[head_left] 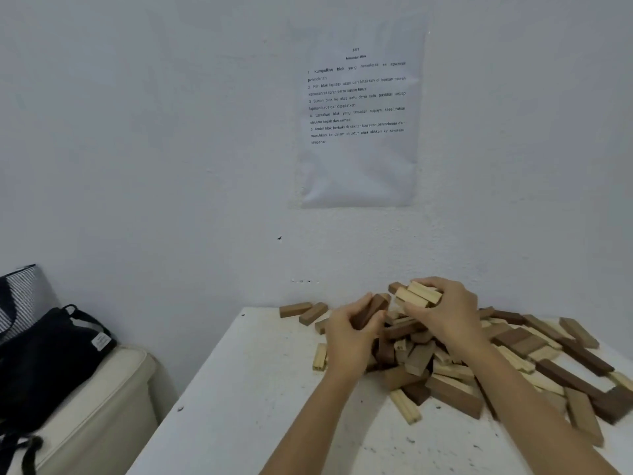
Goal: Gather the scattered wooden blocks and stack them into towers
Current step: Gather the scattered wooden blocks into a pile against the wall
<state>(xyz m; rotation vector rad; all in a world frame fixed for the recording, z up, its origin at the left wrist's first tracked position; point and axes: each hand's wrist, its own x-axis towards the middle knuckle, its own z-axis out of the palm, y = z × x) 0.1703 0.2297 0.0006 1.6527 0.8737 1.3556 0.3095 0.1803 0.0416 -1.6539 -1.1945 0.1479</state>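
Observation:
A loose heap of wooden blocks (445, 375), pale, tan and dark brown, covers the right half of the white table (260, 389). My left hand (349, 337) grips a dark brown block (375, 305) that tilts up out of its fingers. My right hand (445, 313) holds a few pale blocks (418, 293) lifted above the heap near the wall. Two tan blocks (303, 310) lie apart at the table's far edge, left of my hands.
A printed instruction sheet (358, 111) hangs on the white wall behind the table. To the left, a dark bag (51, 358) sits on a cream cushioned seat (102, 406). The table's left edge runs diagonally toward me.

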